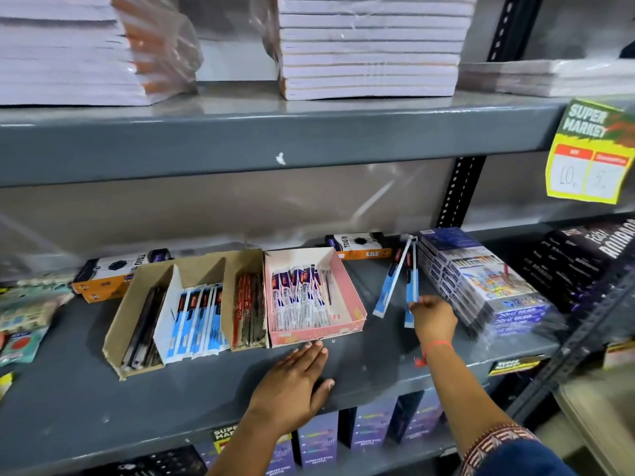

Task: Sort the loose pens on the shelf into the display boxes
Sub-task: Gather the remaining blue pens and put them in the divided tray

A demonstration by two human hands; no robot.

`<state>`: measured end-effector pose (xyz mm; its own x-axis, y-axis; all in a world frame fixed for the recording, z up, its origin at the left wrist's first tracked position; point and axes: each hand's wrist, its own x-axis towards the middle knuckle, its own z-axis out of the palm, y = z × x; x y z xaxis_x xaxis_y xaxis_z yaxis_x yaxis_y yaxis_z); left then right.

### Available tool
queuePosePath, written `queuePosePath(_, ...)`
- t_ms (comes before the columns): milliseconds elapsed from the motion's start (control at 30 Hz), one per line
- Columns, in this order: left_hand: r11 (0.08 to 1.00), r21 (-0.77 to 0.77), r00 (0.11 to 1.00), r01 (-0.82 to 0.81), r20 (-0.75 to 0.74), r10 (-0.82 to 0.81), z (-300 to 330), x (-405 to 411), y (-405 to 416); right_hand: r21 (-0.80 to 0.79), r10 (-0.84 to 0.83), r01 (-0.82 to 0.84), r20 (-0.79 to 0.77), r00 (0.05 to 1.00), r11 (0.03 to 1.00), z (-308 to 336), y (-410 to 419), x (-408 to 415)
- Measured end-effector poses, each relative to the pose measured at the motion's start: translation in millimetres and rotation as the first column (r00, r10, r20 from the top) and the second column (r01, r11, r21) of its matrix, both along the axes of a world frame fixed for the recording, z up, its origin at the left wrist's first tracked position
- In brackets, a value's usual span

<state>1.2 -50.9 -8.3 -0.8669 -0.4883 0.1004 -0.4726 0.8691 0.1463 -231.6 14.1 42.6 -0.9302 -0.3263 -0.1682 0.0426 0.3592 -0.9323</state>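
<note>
On the grey shelf (206,389) stand a brown cardboard display box (137,293) with compartments of black, blue-sleeved and red pens, and a pink display box (347,286) holding white-and-blue sleeved pens. My left hand (295,379) lies flat on the shelf, fingertips at the pink box's front edge, holding nothing. My right hand (431,319) grips blue-sleeved loose pens (410,280) right of the pink box. Another blue-sleeved pen (390,286) slants beside them; whether my hand holds it I cannot tell.
Stacked colour-pencil packs (481,283) sit just right of my right hand. Orange-and-black boxes (357,245) lie behind the display boxes. Packets (24,310) crowd the far left. Notebook stacks (367,46) fill the upper shelf. A yellow price tag (587,156) hangs at right.
</note>
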Motion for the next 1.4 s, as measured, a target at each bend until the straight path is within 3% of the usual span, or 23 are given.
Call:
queuePosePath(100, 1.0, 0.003, 1.0, 0.009, -0.001, -0.009, -2, -1, 1, -0.329, 0.082, -0.01, 0.207, 0.975, 0.944, 1, -2, 3)
queuePosePath(233, 1.0, 0.014, 0.999, -0.024, 0.047, 0.023, 2, 0, -1, -0.51, 0.274, -0.085, 0.308, 0.911, 0.856, 2, 2, 15)
queuePosePath(433, 0.998, 0.013, 0.994, -0.059, 0.09, 0.058, 1, 1, 1, -0.618, 0.521, -0.26, 0.288, 0.804, 0.742, -1, 3, 26)
queuePosePath(633, 0.998, 0.029, 0.984, -0.057, 0.168, 0.051, -1, 1, 1, -0.613, 0.593, -0.364, 0.218, 0.775, 0.701, 4, 10, 35)
queuePosePath(833, 0.998, -0.037, 0.998, -0.041, 0.037, 0.042, 0, 3, 4, -0.561, 0.673, -0.476, 0.212, 0.708, 0.677, 12, 4, 48)
queuePosePath(1133, 0.959, 0.038, 0.96, -0.281, -0.01, 0.281, 4, 89, -2, -0.419, 0.79, -0.686, 0.147, 0.595, 0.595, 30, -74, 158)
queuePosePath(1233, 0.933, 0.017, 0.93, -0.36, -0.069, 0.36, 7, 125, -11, -0.291, 0.804, -0.76, 0.065, 0.591, 0.581, 34, -96, 197)
queuePosePath(1400, 0.922, -0.001, 0.912, -0.388, -0.143, 0.384, -1, 167, -20, 0.083, 0.796, -0.798, -0.186, 0.576, 0.597, 35, -122, 242)
